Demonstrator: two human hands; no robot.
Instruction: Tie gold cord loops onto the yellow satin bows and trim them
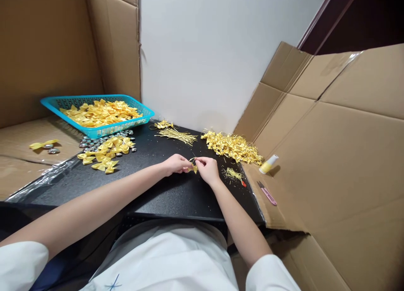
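Over the middle of the black table, my left hand is closed, its fingertips on a small yellow ribbon bow. Close beside it, my right hand pinches a thin yellow cord that curves up between the two hands. The fingers partly cover both the bow and the cord. Beyond the hands lies a bundle of straight yellow cords. A heap of yellow bows with cords spreads to the right, and loose bows lie to the left near several shiny round metal pieces.
A blue plastic basket full of yellow bows stands at the back left. Right of my hands are cord scraps, a yellow thread spool and pink thread snips on cardboard. Cardboard walls and a white wall enclose the table.
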